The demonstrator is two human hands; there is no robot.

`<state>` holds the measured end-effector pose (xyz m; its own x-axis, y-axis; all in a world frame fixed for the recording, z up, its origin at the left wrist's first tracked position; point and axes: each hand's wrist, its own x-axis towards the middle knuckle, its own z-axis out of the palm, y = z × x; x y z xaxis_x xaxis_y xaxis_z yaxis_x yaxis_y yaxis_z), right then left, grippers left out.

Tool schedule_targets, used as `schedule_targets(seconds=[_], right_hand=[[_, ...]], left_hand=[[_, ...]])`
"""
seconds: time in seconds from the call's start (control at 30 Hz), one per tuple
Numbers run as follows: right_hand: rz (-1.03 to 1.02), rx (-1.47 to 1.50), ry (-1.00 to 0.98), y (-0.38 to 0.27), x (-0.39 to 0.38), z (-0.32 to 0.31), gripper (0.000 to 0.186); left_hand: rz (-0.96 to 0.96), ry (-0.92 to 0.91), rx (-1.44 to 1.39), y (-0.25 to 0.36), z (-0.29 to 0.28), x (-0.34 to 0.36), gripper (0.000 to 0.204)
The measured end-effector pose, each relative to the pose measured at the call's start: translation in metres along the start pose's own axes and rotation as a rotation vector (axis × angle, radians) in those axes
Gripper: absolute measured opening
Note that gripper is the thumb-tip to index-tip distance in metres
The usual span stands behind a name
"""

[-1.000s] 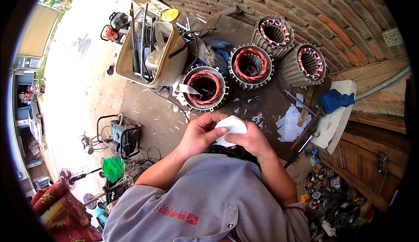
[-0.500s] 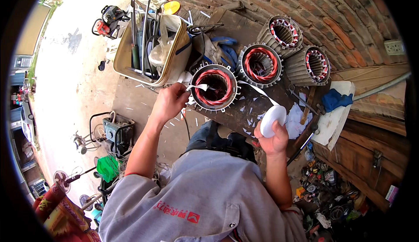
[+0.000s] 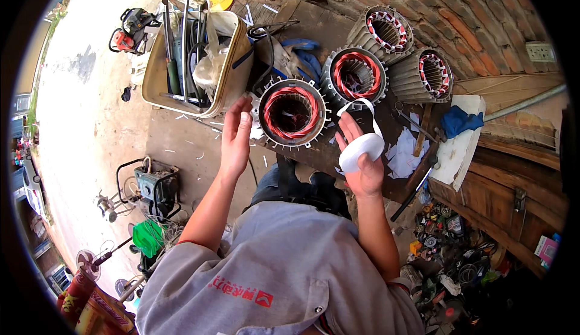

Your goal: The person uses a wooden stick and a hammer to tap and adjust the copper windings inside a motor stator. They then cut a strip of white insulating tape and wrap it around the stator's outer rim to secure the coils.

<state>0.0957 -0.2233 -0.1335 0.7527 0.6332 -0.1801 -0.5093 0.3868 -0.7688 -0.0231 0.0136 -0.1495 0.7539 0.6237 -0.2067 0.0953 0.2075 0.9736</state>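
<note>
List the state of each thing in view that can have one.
Left hand: open, beside the nearest stator
Right hand: holding the tape roll
Tape roll: partly unwound
Nearest stator: upright, red-wrapped ring inside
Bin: uncovered, tools standing inside
Blue cloth: crumpled
Paper: lying loose

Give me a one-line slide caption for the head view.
The right hand holds a roll of white tape; the left hand, open, is beside the nearest red-ringed metal stator.

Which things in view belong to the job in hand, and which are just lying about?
Apparently in the job:
White tape roll, in the right hand
Nearest red-wound stator, beside the left hand
Possibly the three other stators

Apparently just lying about:
Blue cloth
Gloves
Tool-filled bin
Green container
</note>
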Motion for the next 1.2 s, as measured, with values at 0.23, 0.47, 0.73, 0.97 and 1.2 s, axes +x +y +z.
schedule_targets(seconds=[0.23,0.47,0.73,0.97,1.2], right_hand=[[-0.085,0.116,0.116,0.028,0.043,0.033,0.084],[-0.099,-0.102,0.245,0.041,0.038,0.065,0.078],[-0.217,-0.085,0.336,0.014,-0.024,0.051,0.077],[-0.271,-0.077,0.452,-0.02,-0.053,0.004,0.078],[-0.276,-0.093,0.512,-0.029,-0.061,-0.035,0.076]], left_hand=[[-0.01,-0.161,-0.234,-0.025,0.015,0.041,0.055],[-0.116,-0.089,-0.307,-0.005,0.034,0.021,0.064],[-0.081,-0.187,-0.193,0.021,0.075,-0.032,0.071],[-0.082,-0.356,-0.251,-0.023,0.124,-0.048,0.065],[-0.068,-0.398,-0.147,-0.035,0.156,-0.05,0.066]])
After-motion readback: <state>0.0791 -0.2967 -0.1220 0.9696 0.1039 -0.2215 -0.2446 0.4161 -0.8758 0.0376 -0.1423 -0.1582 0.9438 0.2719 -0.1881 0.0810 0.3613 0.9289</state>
